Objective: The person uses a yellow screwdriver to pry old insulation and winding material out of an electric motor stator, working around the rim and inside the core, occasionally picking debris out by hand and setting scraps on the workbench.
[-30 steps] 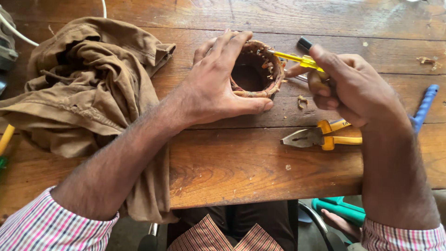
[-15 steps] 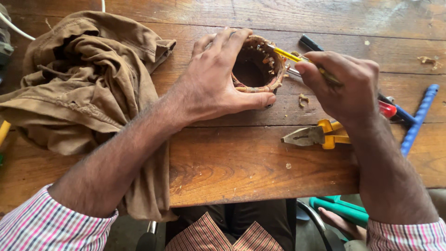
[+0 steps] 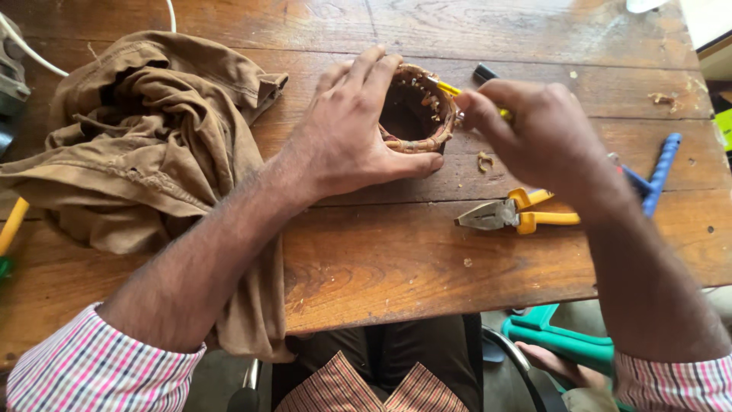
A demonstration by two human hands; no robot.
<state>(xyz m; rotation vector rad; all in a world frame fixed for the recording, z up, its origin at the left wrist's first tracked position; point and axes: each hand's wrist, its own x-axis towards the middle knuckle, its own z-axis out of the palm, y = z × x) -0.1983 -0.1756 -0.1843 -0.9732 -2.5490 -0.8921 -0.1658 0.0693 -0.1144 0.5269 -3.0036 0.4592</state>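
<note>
A round ring-shaped motor winding (image 3: 418,114) with copper-coloured wire sits upright on the wooden table (image 3: 396,252). My left hand (image 3: 351,137) wraps around its left and near side, thumb along the front. My right hand (image 3: 541,133) grips a yellow-handled tool with a black end (image 3: 482,74); its tip rests at the winding's right rim. Most of the tool is hidden under my fingers.
A crumpled brown cloth (image 3: 145,145) covers the table's left part and hangs over the near edge. Yellow-handled pliers (image 3: 511,215) lie near my right wrist. A blue tool handle (image 3: 662,168) lies at the right. Small debris (image 3: 485,160) lies beside the winding. A green stool (image 3: 560,343) stands below.
My right hand has shifted left and closer to the winding, turning over so its back now covers the yellow tool. My left hand keeps its hold on the winding.
</note>
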